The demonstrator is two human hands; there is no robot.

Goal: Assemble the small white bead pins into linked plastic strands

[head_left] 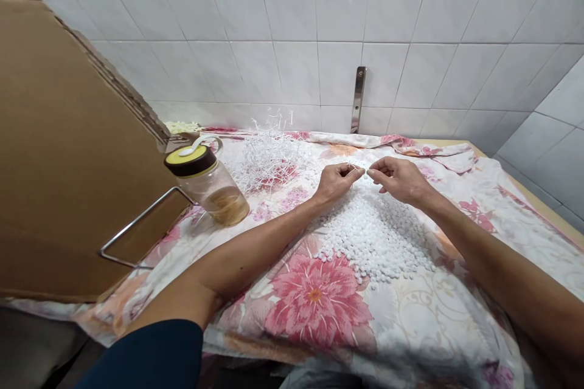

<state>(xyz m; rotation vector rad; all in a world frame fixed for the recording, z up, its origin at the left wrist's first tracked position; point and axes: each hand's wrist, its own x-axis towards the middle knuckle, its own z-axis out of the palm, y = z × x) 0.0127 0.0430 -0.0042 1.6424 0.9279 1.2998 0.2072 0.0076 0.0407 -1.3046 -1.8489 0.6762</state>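
Note:
My left hand [336,184] is closed in a pinch on a thin white plastic strip, whose end shows at the fingertips. Almost touching it, my right hand [400,179] also has thumb and forefinger pressed together; whatever is between them is too small to make out. Both hands are over a heap of small white beads [374,237] spread on the flowered cloth [319,304]. Left of my hands lies a loose tangle of thin white plastic strips [269,158].
A clear plastic bottle [228,203] with brown liquid and a dark, yellow-topped lid stands on the left. Beside it rises a large cardboard sheet [77,152] with a bent metal rod [137,222] at its base. A tiled wall [292,67] with a metal bracket [359,100] closes off the back.

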